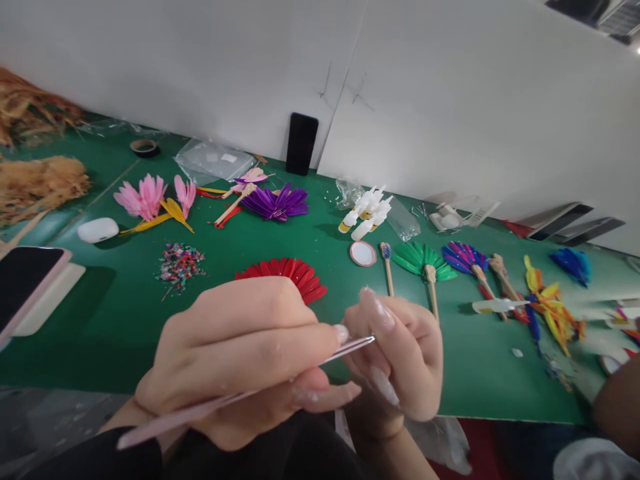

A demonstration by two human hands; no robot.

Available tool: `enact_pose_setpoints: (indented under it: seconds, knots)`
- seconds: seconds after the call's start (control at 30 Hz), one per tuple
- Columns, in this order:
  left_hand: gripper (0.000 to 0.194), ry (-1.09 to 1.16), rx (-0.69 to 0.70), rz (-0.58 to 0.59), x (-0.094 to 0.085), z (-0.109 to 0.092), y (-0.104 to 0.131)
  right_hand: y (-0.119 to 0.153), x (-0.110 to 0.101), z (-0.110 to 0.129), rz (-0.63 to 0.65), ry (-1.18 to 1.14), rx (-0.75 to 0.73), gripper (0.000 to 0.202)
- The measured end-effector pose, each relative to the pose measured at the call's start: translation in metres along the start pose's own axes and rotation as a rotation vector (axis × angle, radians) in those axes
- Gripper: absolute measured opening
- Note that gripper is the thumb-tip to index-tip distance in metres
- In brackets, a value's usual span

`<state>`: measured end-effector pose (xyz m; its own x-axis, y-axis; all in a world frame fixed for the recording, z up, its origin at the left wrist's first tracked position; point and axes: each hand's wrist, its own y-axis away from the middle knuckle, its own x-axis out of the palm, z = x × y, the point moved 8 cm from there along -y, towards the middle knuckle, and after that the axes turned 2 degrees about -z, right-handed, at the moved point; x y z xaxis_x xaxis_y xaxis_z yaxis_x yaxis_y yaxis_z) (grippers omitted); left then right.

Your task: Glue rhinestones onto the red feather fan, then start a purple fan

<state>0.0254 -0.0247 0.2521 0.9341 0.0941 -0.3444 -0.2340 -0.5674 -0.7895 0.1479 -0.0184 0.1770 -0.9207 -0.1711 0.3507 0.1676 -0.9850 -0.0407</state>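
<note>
Over the front edge of the long green bench (480,373), the left hand (240,353) grips a thin pink tool with a shiny metal tip (185,415), the right hand (400,353) curls closed beside that tip, and a red feather fan (305,280) lies behind.

The left hand (240,353) covers the middle of the tweezers (175,420) and the lower part of the red feather fan (287,273). Whether the right hand's (405,353) curled fingers pinch anything is unclear. The left edge crops a smartphone (30,287) and tan fibres (40,183); the right edge, someone's blurred arm (620,407). Bottle labels (345,225) are illegibly small.
</note>
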Motion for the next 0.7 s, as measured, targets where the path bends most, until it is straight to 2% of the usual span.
enact_pose_setpoints:
  seconds: [0.13,0.33,0.47,0.53,0.6,0.7]
  knots:
    - [0.028,0.044,-0.108,0.078,0.005,0.009,0.004,-0.002,0.006,0.004,0.048,0.0,-0.014,0.052]
    - [0.026,0.204,-0.129,0.167,0.012,0.007,0.001,-0.001,0.003,0.002,0.024,-0.059,-0.019,0.049]
    - [0.02,0.255,-0.107,0.056,0.003,0.008,0.001,0.002,0.003,0.002,0.061,-0.174,-0.082,0.046]
    - [0.028,0.176,-0.109,-0.028,-0.002,0.008,-0.002,0.002,0.002,0.002,0.064,-0.206,-0.084,0.044]
    - [0.039,0.061,-0.043,-0.088,-0.005,0.0,-0.01,0.001,0.002,0.001,0.062,-0.202,-0.069,0.043]
    - [0.04,-0.012,0.092,-0.051,0.003,-0.014,-0.02,0.001,0.001,-0.002,0.05,-0.158,-0.028,0.045]
